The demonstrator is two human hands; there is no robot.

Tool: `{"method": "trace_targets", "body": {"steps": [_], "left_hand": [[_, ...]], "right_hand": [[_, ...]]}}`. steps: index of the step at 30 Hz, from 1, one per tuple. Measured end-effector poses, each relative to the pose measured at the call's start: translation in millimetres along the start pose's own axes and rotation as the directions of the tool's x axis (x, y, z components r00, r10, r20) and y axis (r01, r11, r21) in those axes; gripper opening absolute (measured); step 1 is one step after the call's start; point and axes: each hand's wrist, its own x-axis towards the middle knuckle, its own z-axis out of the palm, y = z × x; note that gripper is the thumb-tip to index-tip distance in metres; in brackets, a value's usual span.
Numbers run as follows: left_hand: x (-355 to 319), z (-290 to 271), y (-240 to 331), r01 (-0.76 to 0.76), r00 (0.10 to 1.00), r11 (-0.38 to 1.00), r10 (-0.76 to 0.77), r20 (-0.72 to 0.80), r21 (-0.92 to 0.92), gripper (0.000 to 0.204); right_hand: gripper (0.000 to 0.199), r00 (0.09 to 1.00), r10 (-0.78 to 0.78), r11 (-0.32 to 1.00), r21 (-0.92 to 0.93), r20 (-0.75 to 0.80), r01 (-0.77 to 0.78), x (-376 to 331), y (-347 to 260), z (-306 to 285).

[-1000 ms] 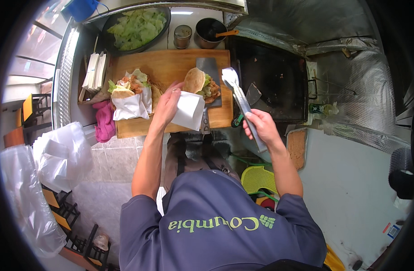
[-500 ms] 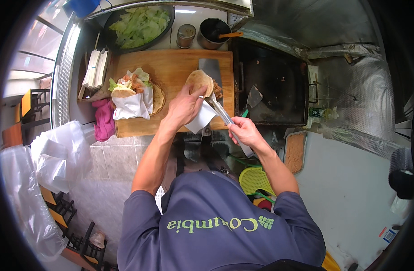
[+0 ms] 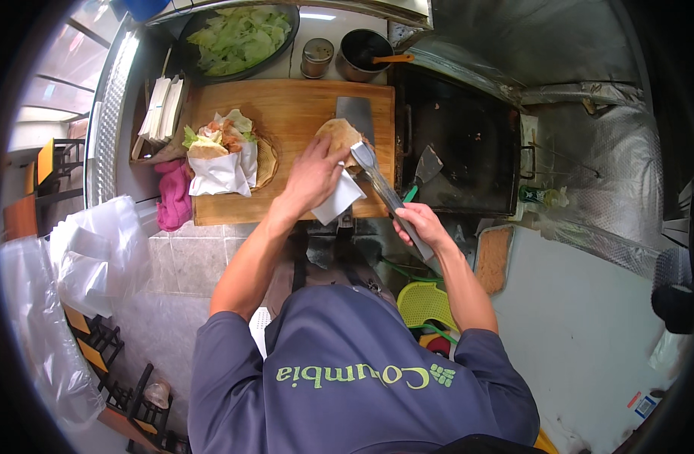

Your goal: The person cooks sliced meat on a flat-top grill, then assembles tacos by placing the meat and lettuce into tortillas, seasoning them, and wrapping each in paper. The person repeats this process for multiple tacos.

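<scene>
On the wooden cutting board (image 3: 248, 91), my left hand (image 3: 314, 175) holds a round flatbread (image 3: 337, 135), fingers across its near side. A white paper sheet (image 3: 341, 199) lies under my fingers at the board's near edge. Closed round a pair of metal tongs (image 3: 383, 187), my right hand (image 3: 420, 227) keeps their tips against the bread's right edge. A little filling shows at that edge; the bread's underside is hidden. Beyond the bread lies a flat grey metal blade (image 3: 353, 113). To the left, a filled flatbread in white paper (image 3: 217, 172) rests on a round woven mat (image 3: 267, 165).
A dark griddle (image 3: 460, 159) adjoins the board on the right, with a green-handled scraper (image 3: 425, 168) on it. At the back stand a lettuce bowl (image 3: 237, 41), a jar (image 3: 316, 59) and a pot (image 3: 360, 57). A pink cloth (image 3: 173, 195) hangs left.
The tong tips have shifted onto the bread's right edge, and the tongs look more closed. The flatbread lies lower, hiding most of the filling beside it. My left fingers have spread flatter over it.
</scene>
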Motion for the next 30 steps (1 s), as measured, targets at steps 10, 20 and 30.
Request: {"method": "trace_targets", "body": {"steps": [10, 20, 30], "left_hand": [[-2.8, -7.9, -14.3, 0.326, 0.814, 0.602, -0.571, -0.108, -0.729, 0.039], [24.6, 15.2, -19.2, 0.336, 0.711, 0.276, -0.702, 0.05, -0.901, 0.034], [42.0, 17.7, -13.3, 0.492, 0.706, -0.232, -0.458, 0.54, -0.839, 0.033]], "right_hand": [[0.019, 0.992, -0.105, 0.979, -0.182, -0.075, 0.09, 22.2, -21.0, 14.7], [0.014, 0.906, -0.378, 0.894, -0.328, -0.188, 0.305, -53.3, -50.2, -2.3], [0.015, 0.896, -0.397, 0.889, -0.327, -0.201, 0.321, -56.1, -43.6, -2.4]]}}
